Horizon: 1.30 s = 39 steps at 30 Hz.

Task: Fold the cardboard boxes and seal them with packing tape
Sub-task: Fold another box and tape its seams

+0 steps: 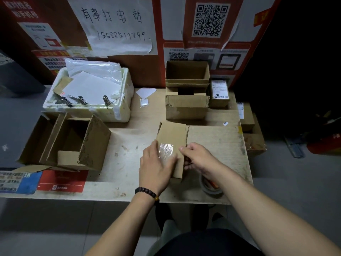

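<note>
The small brown cardboard box lies near the front of the worn wooden counter, with the left hand pressing flat on its shiny clear tape and the right hand pinching its side, and it looks light and easy to squash, so hold its stiff edges.

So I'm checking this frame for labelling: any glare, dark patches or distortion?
Head view: glare on the clear tape over the small box between both hands; right background falls into deep shadow; wide-angle bending curves the table edges; wall notices stay readable.
</note>
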Motion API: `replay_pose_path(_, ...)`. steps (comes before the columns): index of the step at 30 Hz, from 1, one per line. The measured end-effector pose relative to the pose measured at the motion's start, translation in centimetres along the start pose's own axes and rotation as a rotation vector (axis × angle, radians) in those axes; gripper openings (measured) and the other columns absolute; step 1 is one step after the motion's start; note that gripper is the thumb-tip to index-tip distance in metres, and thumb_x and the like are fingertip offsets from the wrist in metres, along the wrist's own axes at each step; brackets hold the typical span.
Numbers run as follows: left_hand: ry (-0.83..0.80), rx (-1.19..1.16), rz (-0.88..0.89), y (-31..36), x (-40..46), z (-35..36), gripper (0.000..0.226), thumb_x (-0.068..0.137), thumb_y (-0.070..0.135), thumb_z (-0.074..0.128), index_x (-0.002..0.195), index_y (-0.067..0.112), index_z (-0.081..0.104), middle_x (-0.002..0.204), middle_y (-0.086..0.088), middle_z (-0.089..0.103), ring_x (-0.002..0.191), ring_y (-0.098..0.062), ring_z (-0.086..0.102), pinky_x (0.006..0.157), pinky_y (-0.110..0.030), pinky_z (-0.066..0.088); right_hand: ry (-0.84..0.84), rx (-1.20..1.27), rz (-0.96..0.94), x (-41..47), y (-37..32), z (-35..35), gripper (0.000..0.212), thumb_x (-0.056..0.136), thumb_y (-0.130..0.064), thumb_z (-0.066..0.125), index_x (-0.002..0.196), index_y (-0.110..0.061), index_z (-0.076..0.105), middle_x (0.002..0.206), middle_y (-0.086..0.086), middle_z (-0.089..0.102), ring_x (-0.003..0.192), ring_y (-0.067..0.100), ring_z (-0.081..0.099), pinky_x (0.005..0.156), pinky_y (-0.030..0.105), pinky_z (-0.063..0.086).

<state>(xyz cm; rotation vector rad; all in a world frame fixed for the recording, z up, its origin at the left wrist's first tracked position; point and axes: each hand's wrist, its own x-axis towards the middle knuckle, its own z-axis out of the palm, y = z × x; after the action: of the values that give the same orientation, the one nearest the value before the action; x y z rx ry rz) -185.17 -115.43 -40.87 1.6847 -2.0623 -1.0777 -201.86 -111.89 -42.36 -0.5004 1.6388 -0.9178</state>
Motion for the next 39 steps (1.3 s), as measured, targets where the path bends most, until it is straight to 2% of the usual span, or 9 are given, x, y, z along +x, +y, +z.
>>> replay_pose_path(3, -0.029, -0.152, -0.047, -1.3, 0.8, 0.0, 0.047, 0.092, 0.058, 0.058, 0.133, 0.038, 0.050, 0.123, 0.010, 0.066, 0.122, -0.030, 0.054, 0.103, -0.044, 0.046, -0.162, 0.100, 0.117, -0.1, 0.0, -0.8, 0.035, 0.102, -0.035, 0.062, 0.113, -0.003, 0.056, 0.085, 0.014, 0.055, 0.064, 0.019, 0.058, 0.059, 0.035, 0.059)
replay_pose_path(7, -0.041, -0.233, -0.055, -1.7, 1.0, 0.1, 0.021, 0.087, 0.061, 0.057, 0.107, 0.059, 0.049, 0.105, 0.026, 0.066, 0.112, -0.025, 0.058, 0.098, -0.048, 0.050, -0.147, -0.086, 0.021, 0.3, -0.8, -0.8, 0.023, 0.107, -0.027, 0.053, 0.103, -0.005, 0.050, 0.069, 0.012, 0.049, 0.048, 0.015, 0.057, 0.047, 0.029, 0.055)
replay_pose_path(12, -0.038, -0.235, -0.051, -1.6, 1.0, 0.2, 0.032, 0.086, 0.063, 0.057, 0.115, 0.051, 0.052, 0.107, 0.023, 0.069, 0.112, -0.026, 0.059, 0.099, -0.049, 0.049, -0.213, -0.134, 0.089, 0.4, -2.3, -1.6, 0.020, 0.107, -0.022, 0.052, 0.096, -0.005, 0.054, 0.064, 0.014, 0.050, 0.044, 0.017, 0.061, 0.043, 0.027, 0.055)
replay_pose_path(19, -0.024, -0.249, -0.054, -1.2, 0.9, 0.6, 0.041, 0.086, 0.063, 0.058, 0.123, 0.046, 0.055, 0.112, 0.021, 0.070, 0.113, -0.024, 0.060, 0.100, -0.049, 0.049, -0.088, -0.104, -0.019, 1.3, -1.9, -2.2, 0.040, 0.105, -0.034, 0.057, 0.074, -0.010, 0.050, 0.057, 0.008, 0.048, 0.041, 0.014, 0.052, 0.043, 0.025, 0.051)
replay_pose_path(24, 0.002, -0.242, -0.065, -1.2, 0.8, 0.6, 0.040, 0.090, 0.058, 0.059, 0.127, 0.042, 0.055, 0.115, 0.017, 0.069, 0.115, -0.026, 0.055, 0.101, -0.049, 0.047, 0.058, -0.408, -0.136, 1.2, -1.9, -1.5, 0.040, 0.104, -0.039, 0.056, 0.074, -0.011, 0.056, 0.057, 0.009, 0.056, 0.040, 0.015, 0.057, 0.039, 0.019, 0.041)
replay_pose_path(29, 0.018, -0.242, -0.079, -1.1, 0.7, 0.5, 0.029, 0.098, 0.046, 0.060, 0.126, 0.039, 0.057, 0.111, 0.017, 0.067, 0.115, -0.024, 0.048, 0.102, -0.044, 0.043, -0.232, 0.258, 0.092, 0.8, -0.4, -2.5, 0.021, 0.105, -0.028, 0.056, 0.094, -0.010, 0.055, 0.072, 0.009, 0.053, 0.063, 0.022, 0.057, 0.069, 0.040, 0.059)
replay_pose_path(31, 0.013, -0.242, -0.066, -1.0, 0.6, 0.5, 0.028, 0.098, 0.045, 0.061, 0.125, 0.040, 0.056, 0.110, 0.018, 0.067, 0.113, -0.023, 0.049, 0.103, -0.045, 0.043, -0.250, 0.285, 0.129, 0.9, 0.1, -3.1, 0.022, 0.104, -0.030, 0.059, 0.094, -0.010, 0.057, 0.070, 0.008, 0.053, 0.065, 0.022, 0.057, 0.073, 0.044, 0.059)
replay_pose_path(35, 0.003, -0.236, -0.076, -0.7, 0.5, 0.6, 0.030, 0.098, 0.046, 0.060, 0.127, 0.038, 0.056, 0.112, 0.017, 0.067, 0.114, -0.024, 0.046, 0.094, -0.038, 0.040, -0.074, 0.018, -0.035, 1.3, -0.6, -2.5, 0.035, 0.104, -0.033, 0.058, 0.074, -0.015, 0.053, 0.055, -0.001, 0.048, 0.049, 0.016, 0.048, 0.052, 0.029, 0.048)
replay_pose_path(39, 0.022, -0.212, -0.070, -0.4, 0.5, 0.7, 0.029, 0.099, 0.044, 0.059, 0.126, 0.035, 0.055, 0.113, 0.012, 0.066, 0.112, -0.024, 0.043, 0.086, -0.034, 0.036, 0.049, -0.574, -0.349, 1.9, -2.3, -2.7, 0.044, 0.102, -0.027, 0.058, 0.062, -0.020, 0.041, 0.056, -0.007, 0.042, 0.057, 0.015, 0.041, 0.060, 0.033, 0.034)
